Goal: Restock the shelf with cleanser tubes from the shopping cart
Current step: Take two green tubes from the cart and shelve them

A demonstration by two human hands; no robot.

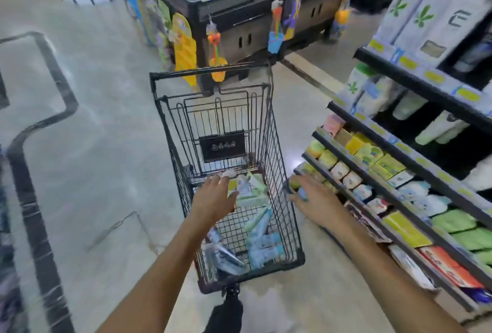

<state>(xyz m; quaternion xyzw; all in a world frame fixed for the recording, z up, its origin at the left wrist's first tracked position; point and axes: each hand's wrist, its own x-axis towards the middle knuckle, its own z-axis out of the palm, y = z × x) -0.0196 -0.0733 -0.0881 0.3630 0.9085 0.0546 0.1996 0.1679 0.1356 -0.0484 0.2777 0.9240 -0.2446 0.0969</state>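
Black wire shopping cart [269, 130] parked right beside the shelf [372, 186], so short reaches. Cleanser tubes [262, 247] piled inside. Left hand [217, 196] spread open above them, empty. Right hand [310, 194] holding something small and blurry near the shelf.

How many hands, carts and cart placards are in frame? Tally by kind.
Hands: 2, left hand and right hand
Shopping cart: 1
Black placard on the cart: 1
Total: 4
The tubes in the cart are too blurred to count.
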